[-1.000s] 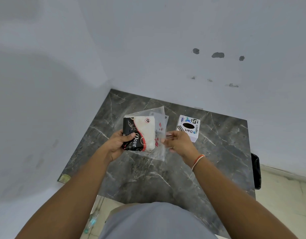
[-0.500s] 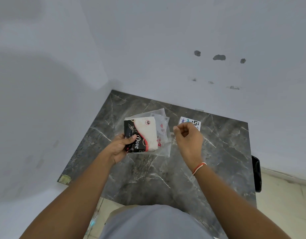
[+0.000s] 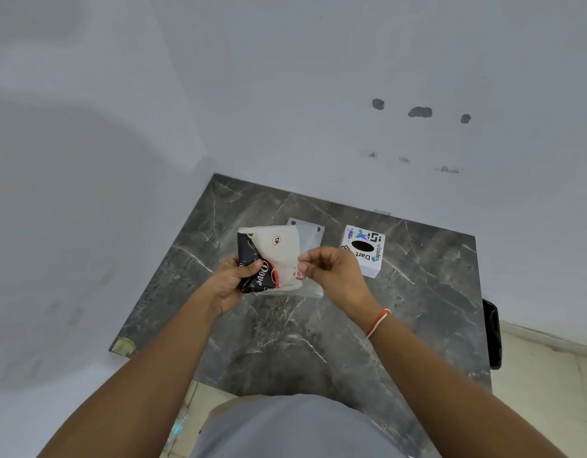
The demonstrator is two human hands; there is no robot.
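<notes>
From my feed, L to R: a yellowish tag (image 3: 123,346) sits on the near-left corner of the dark marbled tabletop (image 3: 285,342), which is pushed into the corner of two pale walls. Left hand (image 3: 231,280) is up above the tabletop's middle, thumb across the front and fingers curled behind the lower-left corner of the black-and-white soap packet (image 3: 275,256), so it has a firm grip there. The packet is held off the surface, tilted, printed face toward the cam, w/ the "Dove" lettering next to the thumb. A clear plastic bag (image 3: 310,234) lies right against the packet, showing above and to the right of it and hanging below. I can't tell whether the packet is partly inside it. Right hand (image 3: 335,272) has its fingers bent in, thumb and fingertips pinching the bag's film at the packet's right edge. An orange-and-white band (image 3: 378,322) is on that wrist. Just beyond the right hand, a white stickered box (image 3: 364,251) w/ a dark oval hole on top stands on the tabletop, apart from the bag. At the far-right edge of the tabletop is a black object (image 3: 492,335), too cut off to ID
</notes>
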